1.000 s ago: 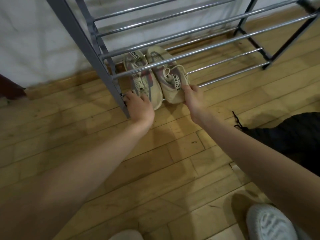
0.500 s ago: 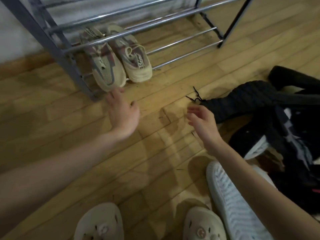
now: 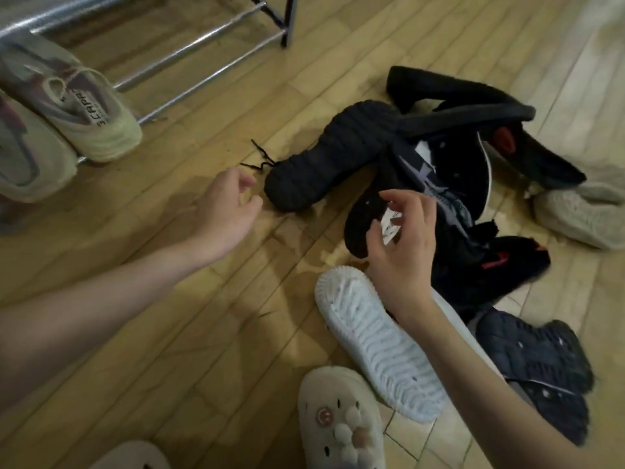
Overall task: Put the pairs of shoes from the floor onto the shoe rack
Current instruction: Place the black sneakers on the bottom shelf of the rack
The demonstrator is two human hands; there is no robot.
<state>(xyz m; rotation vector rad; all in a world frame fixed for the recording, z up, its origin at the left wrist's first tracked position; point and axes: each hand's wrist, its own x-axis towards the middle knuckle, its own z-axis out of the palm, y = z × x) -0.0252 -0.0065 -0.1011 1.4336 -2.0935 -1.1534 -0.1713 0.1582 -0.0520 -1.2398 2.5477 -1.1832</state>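
Note:
A pair of beige sneakers (image 3: 84, 110) rests on the lowest bars of the metal shoe rack (image 3: 203, 59) at the upper left. A heap of black shoes (image 3: 439, 170) lies on the wooden floor at the right, one of them sole-up (image 3: 324, 160). A white shoe (image 3: 375, 346) lies sole-up in front of the heap. My left hand (image 3: 226, 208) hovers open just left of the sole-up black shoe, holding nothing. Over the near edge of the black heap, my right hand (image 3: 402, 245) has its fingers spread and empty.
A beige knitted shoe (image 3: 581, 214) lies at the far right. A dark blue shoe (image 3: 537, 367) lies sole-up at the lower right. Cream clogs (image 3: 341, 421) on the person's feet show at the bottom. Bare wooden floor lies between rack and heap.
Both hands have let go of the beige sneakers, left on the rack, and moved right toward the black heap. The view has swung right and down.

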